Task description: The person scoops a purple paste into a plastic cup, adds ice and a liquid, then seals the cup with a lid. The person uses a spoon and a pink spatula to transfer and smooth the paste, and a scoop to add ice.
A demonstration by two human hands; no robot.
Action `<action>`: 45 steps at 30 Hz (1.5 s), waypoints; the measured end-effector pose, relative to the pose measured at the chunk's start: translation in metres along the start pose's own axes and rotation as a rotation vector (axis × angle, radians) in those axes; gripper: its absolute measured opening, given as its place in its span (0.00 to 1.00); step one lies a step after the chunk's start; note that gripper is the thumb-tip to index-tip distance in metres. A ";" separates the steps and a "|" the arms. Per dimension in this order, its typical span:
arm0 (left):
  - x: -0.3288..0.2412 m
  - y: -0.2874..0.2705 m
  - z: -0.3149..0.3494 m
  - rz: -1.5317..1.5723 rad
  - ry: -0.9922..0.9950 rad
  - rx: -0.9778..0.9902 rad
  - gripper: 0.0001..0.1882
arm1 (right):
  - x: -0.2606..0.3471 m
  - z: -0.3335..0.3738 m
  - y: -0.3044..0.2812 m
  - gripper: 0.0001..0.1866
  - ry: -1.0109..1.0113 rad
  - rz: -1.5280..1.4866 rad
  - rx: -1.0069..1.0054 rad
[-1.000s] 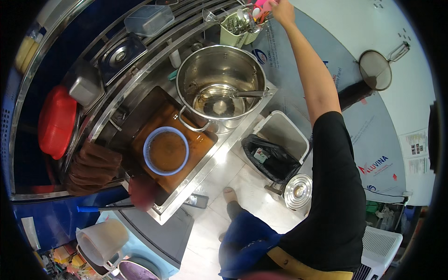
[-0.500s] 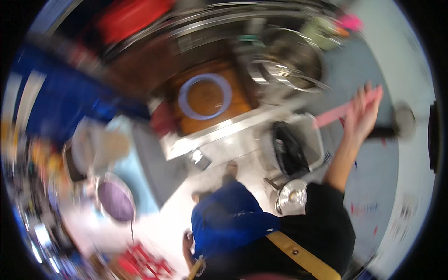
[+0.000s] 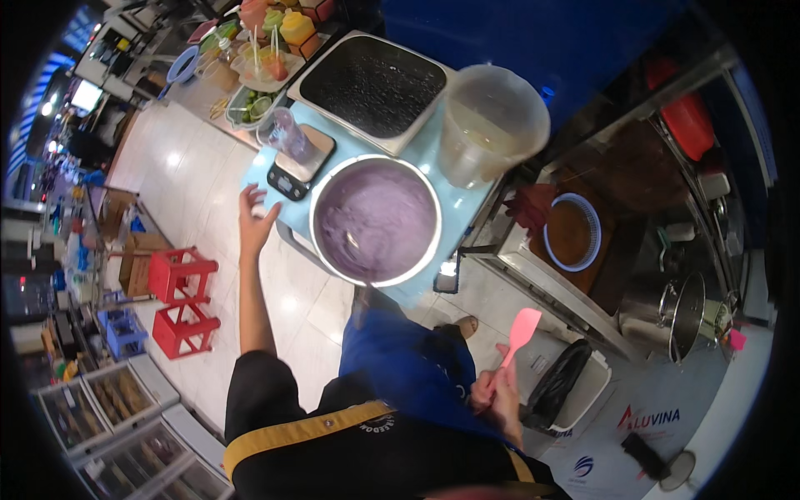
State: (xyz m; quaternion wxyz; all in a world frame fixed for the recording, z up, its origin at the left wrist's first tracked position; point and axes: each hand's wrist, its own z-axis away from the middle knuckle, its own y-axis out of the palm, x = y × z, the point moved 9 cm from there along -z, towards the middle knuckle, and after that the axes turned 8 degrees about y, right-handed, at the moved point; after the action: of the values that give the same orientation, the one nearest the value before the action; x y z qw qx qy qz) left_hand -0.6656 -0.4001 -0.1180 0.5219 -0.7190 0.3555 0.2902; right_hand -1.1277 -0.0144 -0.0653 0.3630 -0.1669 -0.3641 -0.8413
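Note:
In my right hand (image 3: 498,398) I grip the handle of a pink spatula (image 3: 522,327), its blade pointing up and clear of everything. My left hand (image 3: 257,220) reaches forward with fingers apart and nothing in them, just left of a black digital scale (image 3: 287,182). A clear plastic cup (image 3: 285,133) stands on or against the scale. Right of it, a round metal pot (image 3: 314,223) holds a pale purple liquid (image 3: 379,208) with swirls on its surface. Pot and scale rest on a light blue tabletop (image 3: 461,210).
Behind the pot are a rectangular steel pan (image 3: 392,143) and a translucent bucket (image 3: 492,125) of cloudy liquid. Sauce bottles (image 3: 297,29) stand farther back. Red stools (image 3: 182,275) are on the left. To the right are a blue basket (image 3: 573,232), a large steel pot (image 3: 658,308) and a bin (image 3: 587,392).
My view has swung left, bringing the blue tabletop in front of me. My right hand, with the pink spatula, has come in from the far right to near my body. My left arm now stretches forward.

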 end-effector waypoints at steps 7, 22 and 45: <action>0.027 0.107 -0.128 0.462 0.038 -0.064 0.52 | 0.109 -0.070 0.152 0.20 -0.364 0.943 -0.227; -0.047 0.038 -0.037 0.590 0.477 0.586 0.56 | 0.106 -0.054 0.468 0.05 -1.287 2.293 -0.085; -0.123 -0.008 0.168 0.614 0.547 0.925 0.48 | -0.075 0.033 0.337 0.09 -1.140 2.256 0.008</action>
State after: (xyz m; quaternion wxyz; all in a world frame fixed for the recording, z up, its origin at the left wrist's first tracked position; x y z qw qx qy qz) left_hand -0.7376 -0.2122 -0.0649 0.5621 -0.3315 0.7562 0.0483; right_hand -0.8297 -0.1126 0.0819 0.6696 -0.7207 -0.1264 0.1275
